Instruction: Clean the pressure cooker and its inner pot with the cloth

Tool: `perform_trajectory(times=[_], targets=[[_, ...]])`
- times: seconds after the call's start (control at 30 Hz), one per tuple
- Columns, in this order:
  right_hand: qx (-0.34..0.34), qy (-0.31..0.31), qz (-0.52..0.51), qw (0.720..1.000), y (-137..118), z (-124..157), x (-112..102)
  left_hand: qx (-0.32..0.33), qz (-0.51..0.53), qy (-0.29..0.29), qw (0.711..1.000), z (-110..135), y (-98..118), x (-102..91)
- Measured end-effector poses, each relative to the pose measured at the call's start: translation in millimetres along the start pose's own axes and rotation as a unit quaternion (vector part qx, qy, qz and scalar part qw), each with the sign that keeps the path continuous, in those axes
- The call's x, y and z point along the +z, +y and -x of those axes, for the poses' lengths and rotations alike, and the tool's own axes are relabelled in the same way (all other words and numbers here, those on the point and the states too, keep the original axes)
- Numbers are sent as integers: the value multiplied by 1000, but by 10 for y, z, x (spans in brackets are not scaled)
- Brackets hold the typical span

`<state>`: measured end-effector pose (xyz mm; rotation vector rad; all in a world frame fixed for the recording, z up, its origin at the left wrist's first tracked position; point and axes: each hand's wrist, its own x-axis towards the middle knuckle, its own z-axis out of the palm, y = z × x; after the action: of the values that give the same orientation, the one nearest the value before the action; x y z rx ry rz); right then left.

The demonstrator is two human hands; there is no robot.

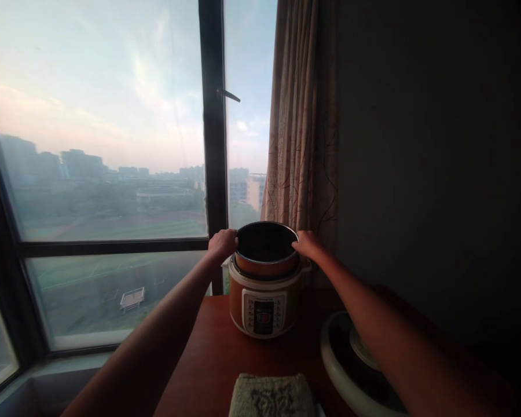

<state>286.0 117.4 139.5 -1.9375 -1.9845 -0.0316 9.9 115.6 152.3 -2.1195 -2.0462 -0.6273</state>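
An orange and white electric cooker (264, 310) stands on a reddish wooden table (217, 359) by the window. Its dark inner pot (267, 246) rises partly out of the cooker body. My left hand (223, 242) grips the pot's left rim. My right hand (307, 243) grips the right rim. Both arms reach forward from the bottom of the view.
The cooker's white lid (351, 362) lies upside down on the table at the right. A folded cloth (271, 395) sits at the near table edge. A patterned curtain (301, 116) hangs behind the cooker, beside a large window (99, 145) and a dark wall (438, 162).
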Motion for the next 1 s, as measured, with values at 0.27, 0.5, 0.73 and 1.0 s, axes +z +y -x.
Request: perform_trajectory(times=[0.27,0.5,0.73,1.0], targets=[[-2,-54,15,998,89,152,268,-8,-24,-53,998,152,-58,247],[5,-68,26,997,125,373,405,-18,-11,-50,999,408,-71,351],[4,-66,21,998,161,592,369,-52,35,17,998,685,-50,319],[-2,-41,-2,999,175,880,304,-89,196,54,975,942,-130,576]])
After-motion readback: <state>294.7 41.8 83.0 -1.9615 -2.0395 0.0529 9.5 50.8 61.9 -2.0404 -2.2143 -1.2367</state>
